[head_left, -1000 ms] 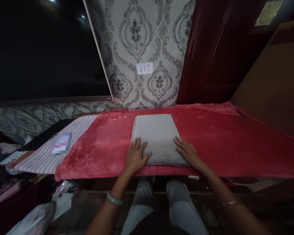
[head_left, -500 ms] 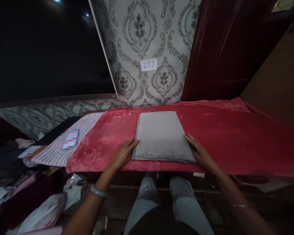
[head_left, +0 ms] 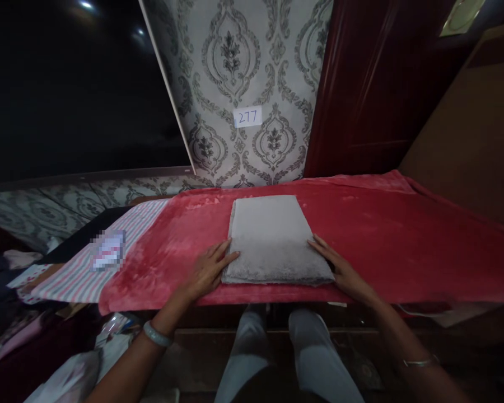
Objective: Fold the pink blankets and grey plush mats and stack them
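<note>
The left hand [head_left: 205, 273] and right hand [head_left: 342, 271] rest apart, fingers loosely extended, against opposite side edges of the folded grey plush cloth [head_left: 273, 238] between them; a second ago both lay further onto its top. Beneath spreads a red plush cover [head_left: 403, 240]. Left of the left hand, a pixelated whitish object [head_left: 110, 251] lies on pastel-striped fabric [head_left: 73, 282].

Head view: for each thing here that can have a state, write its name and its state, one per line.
Grey cloth: folded, lying flat
Red cover: spread out, slightly rumpled
Striped cloth: spread out
Screen: dark, reflecting lights
Left hand: open, at the grey cloth's left edge
Right hand: open, at its right edge
</note>
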Motion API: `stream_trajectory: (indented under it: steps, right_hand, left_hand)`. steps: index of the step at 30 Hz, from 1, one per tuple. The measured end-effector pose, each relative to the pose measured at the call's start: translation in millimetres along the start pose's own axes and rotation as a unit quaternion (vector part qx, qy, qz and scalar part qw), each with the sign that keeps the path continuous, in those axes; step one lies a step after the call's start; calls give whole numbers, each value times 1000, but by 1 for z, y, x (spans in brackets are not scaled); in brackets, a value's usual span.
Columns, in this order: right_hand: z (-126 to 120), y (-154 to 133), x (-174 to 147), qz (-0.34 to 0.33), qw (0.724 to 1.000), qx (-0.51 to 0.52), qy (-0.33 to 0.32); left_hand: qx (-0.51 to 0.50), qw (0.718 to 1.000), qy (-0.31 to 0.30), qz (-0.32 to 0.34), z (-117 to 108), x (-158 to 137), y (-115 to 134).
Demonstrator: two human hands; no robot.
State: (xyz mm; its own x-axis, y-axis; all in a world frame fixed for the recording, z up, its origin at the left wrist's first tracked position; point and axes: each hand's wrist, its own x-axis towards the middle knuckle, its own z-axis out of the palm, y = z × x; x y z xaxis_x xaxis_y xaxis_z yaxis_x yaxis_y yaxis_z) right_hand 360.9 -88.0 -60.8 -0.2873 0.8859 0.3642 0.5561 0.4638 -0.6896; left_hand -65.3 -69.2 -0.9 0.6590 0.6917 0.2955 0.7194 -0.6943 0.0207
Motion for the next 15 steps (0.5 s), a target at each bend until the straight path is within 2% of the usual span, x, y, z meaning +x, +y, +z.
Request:
stream_trajectory:
  steps: [6, 15]
  right_hand:
    - [6, 2, -1, -12, 1000, -21, 20]
    - [7, -5, 3, -7, 999, -46, 19]
  left_hand:
    - [3, 998, -64, 24, -1, 8, 3]
    - [-18, 999, -4, 34, 3, 1, -6]
